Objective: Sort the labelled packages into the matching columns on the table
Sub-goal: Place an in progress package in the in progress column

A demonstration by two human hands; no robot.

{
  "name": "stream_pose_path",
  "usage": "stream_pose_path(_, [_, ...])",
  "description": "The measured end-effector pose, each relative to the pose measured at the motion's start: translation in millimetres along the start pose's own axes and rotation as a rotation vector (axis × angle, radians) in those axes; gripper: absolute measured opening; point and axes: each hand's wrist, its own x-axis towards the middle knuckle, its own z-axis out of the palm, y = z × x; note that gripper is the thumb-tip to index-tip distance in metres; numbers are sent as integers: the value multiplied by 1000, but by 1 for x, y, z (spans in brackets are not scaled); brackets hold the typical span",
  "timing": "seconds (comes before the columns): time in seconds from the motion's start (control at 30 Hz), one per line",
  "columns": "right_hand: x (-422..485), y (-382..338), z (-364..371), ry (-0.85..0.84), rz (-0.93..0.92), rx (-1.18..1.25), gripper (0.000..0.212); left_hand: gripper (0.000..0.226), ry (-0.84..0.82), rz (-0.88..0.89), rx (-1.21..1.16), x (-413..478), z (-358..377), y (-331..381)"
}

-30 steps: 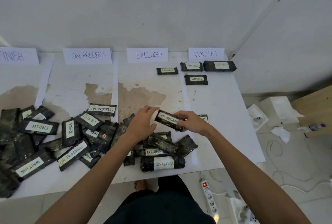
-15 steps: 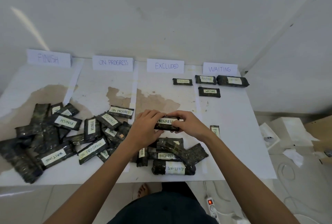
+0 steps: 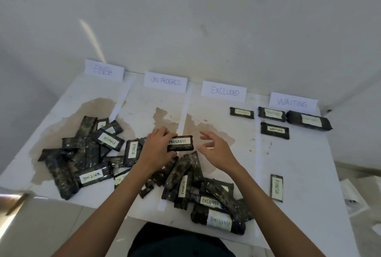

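My left hand (image 3: 157,149) grips a dark package labelled ON PROGRESS (image 3: 180,143) by its left end, above the line between the ON PROGRESS and EXCLUDED columns. My right hand (image 3: 214,149) is just right of it, fingers spread, holding nothing. Four paper signs stand at the table's back: FINISH (image 3: 104,70), ON PROGRESS (image 3: 165,81), EXCLUDED (image 3: 224,91), WAITING (image 3: 292,103). One package (image 3: 241,112) lies under EXCLUDED. Three packages (image 3: 274,130) lie under WAITING. A heap of dark labelled packages (image 3: 92,153) covers the near left and middle.
The white table (image 3: 305,164) has brown stains in its left and middle columns. A lone FINISH package (image 3: 276,187) lies in the WAITING column near the front. White boxes (image 3: 350,195) sit on the floor to the right. The wall rises right behind the signs.
Both hands held the ON PROGRESS package; now my right hand has let go and opened. My left hand has carried the package left. The camera view has swung left.
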Motion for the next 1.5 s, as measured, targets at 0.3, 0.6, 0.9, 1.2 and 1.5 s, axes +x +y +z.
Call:
stream_pose_path(0.3, [75, -18, 30, -7, 11, 21, 47, 57, -78, -47, 77, 78, -2, -71])
stream_pose_path(0.6, [167, -14, 53, 74, 64, -42, 45, 57, -139, 56, 58, 208, 26, -125])
stream_pose_path(0.9, [214, 5, 74, 160, 111, -35, 42, 57, -262, 138, 14, 256, 70, -151])
stream_pose_path(1.2, [213, 11, 83, 122, 121, -76, 40, 73, -291, 124, -70, 257, 71, -160])
stream_pose_path(1.5, [174, 16, 86, 100, 43, -314, 40, 44, -338, 192, -252, 163, 61, -143])
